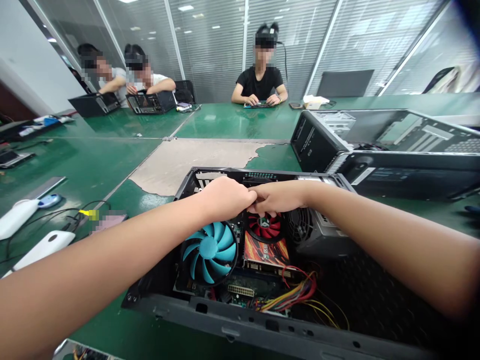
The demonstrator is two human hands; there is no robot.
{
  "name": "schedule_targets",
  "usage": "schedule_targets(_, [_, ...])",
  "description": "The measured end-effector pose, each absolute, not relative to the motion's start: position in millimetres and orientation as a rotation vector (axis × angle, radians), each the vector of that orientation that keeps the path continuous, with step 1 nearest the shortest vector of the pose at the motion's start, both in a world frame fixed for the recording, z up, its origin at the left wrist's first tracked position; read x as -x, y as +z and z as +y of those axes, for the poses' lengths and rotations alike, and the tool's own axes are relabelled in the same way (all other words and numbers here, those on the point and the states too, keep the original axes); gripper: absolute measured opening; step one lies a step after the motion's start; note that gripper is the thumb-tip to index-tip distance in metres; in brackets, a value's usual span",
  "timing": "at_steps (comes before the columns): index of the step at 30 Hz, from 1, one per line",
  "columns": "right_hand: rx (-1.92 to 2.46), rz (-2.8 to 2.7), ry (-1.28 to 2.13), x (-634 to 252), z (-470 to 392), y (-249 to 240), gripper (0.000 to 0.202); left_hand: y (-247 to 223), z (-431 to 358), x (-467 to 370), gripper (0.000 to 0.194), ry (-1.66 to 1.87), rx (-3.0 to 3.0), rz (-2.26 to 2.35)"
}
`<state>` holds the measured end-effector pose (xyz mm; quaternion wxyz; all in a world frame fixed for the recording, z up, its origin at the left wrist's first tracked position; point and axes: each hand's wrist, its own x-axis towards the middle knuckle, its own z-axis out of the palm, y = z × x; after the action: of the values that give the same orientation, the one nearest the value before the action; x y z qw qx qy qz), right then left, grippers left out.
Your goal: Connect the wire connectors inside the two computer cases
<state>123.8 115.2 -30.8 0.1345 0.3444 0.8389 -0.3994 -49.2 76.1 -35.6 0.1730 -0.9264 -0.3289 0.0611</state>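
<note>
Item: open computer case (228, 322), dark, lying on the green table (232, 120) in front of the wearer, open side up; all places below are reckoned from it.

Left hand (228, 196): over the case's far half, fingers curled into a loose fist. Right hand (279, 196): beside it over the case, wrist bent, fingers folded narrow. The fingertips of the two meet; whether anything small is pinched between them I cannot tell.

Contents, left part of the case: one blue fan (208, 247), round, facing up, near the left forearm. Middle of the case: one red fan (264, 228) just below the right hand, with a flame-patterned card (266, 250) on its near side. Right of these, inside the case: one power supply (328, 232), vented, partly under the right forearm. Near wall of the case: a pale multi-pin socket (241, 290), and to its right a bundle of coloured cables (294, 295).

Surroundings: beyond the case to the right, a second case (318, 137) and a dark panel (412, 175); beyond it to the left, a bare patch (195, 157) in the green surface; across from it, three people, one in a black shirt (259, 80).
</note>
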Motion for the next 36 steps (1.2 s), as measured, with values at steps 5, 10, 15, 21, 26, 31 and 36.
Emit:
schedule_targets(5, [-0.997,2.431,-1.131,-123.7,114.1,-30.4,0.008,-35.9,77.2,48.9,0.016,0.209,2.646,-0.942])
schedule_targets(10, [-1.03,2.429,-1.047,-122.7,112.0,-27.4,0.01,-36.2,78.0,46.5,0.019,0.267,2.675,-0.983])
schedule_targets(15, [-1.069,2.42,-0.988,-122.7,112.0,-26.5,0.014,-36.0,77.8,45.2,0.022,0.331,2.723,-1.049])
schedule_targets(21, [-1.07,2.416,-1.002,-122.0,111.8,-26.1,0.012,-37.5,78.9,45.3,0.022,0.325,2.691,-1.018])
schedule_targets(26, [-1.057,2.416,-0.961,-121.9,111.2,-25.6,0.014,-36.1,79.1,45.1,0.02,0.337,2.691,-1.007])
schedule_targets(31, [-1.065,2.4,-0.97,-122.7,111.7,-26.8,0.02,-35.1,78.0,45.5,0.021,0.325,2.665,-1.033])
schedule_targets(36, [-1.075,2.38,-0.949,-122.4,112.5,-26.8,0.019,-40.1,81.1,49.3,0.017,0.271,2.655,-1.048])
